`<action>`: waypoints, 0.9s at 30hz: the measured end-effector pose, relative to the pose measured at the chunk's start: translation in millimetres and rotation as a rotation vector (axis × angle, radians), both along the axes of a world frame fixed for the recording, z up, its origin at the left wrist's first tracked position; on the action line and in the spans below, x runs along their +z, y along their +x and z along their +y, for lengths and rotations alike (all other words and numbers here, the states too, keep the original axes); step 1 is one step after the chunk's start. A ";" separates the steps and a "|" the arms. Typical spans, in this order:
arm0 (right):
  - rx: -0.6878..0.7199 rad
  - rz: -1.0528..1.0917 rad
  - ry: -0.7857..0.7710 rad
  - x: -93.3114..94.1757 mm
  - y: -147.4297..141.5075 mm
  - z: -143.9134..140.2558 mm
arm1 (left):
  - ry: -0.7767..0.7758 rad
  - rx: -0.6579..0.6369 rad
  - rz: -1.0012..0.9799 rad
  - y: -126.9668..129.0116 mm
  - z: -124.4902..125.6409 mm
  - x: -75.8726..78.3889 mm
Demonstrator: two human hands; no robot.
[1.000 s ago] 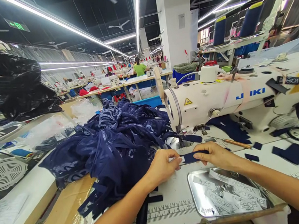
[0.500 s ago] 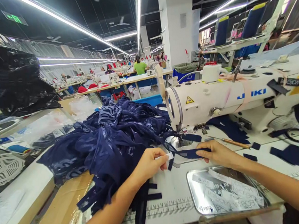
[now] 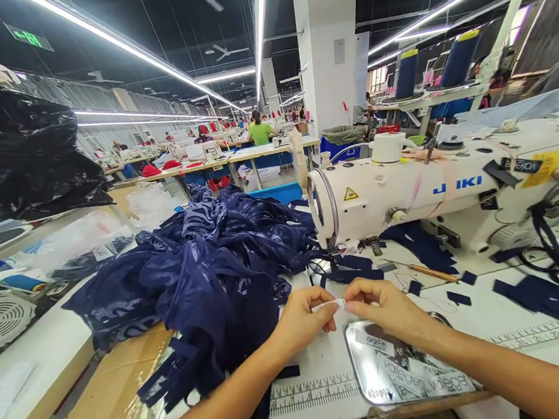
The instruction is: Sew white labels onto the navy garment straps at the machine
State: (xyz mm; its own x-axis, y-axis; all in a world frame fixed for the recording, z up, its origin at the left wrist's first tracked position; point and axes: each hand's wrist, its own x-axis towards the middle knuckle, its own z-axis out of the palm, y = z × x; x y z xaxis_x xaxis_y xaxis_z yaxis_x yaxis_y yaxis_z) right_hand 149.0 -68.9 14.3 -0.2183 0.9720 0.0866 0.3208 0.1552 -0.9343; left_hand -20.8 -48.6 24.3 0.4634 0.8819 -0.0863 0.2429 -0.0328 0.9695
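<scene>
A small white label (image 3: 335,304) is pinched taut between left hand (image 3: 303,318) and right hand (image 3: 383,305), both grips closed on it, at 12 o'clock of the steel label tray (image 3: 373,384), kept within reach.

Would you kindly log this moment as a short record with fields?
left hand: pinches one end of the label
right hand: pinches the other end
label: small, white, held above the table
tray: metal, printed labels inside, below right hand
fabric: navy pile, left of hands
machine: white, behind hands, navy strip under its head
</scene>
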 end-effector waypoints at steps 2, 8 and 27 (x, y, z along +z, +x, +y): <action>0.000 0.059 -0.042 -1.6 -3.8 -2.5 | 0.042 -0.038 0.076 0.8 -1.7 2.6; -0.080 -0.076 0.072 -6.4 26.1 -1.6 | 0.885 0.023 0.708 5.0 8.5 20.4; 0.039 -0.047 -0.056 2.6 30.0 -14.3 | 0.234 0.077 0.147 -7.9 24.6 1.6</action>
State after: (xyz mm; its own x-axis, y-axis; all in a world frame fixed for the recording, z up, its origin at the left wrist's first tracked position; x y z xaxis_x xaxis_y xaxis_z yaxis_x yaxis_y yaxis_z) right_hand 179.0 -83.2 16.9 -0.2586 0.9658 0.0207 0.3593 0.1160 -0.9260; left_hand -28.6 -24.1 26.0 0.3915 0.9180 0.0627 0.3910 -0.2276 0.8918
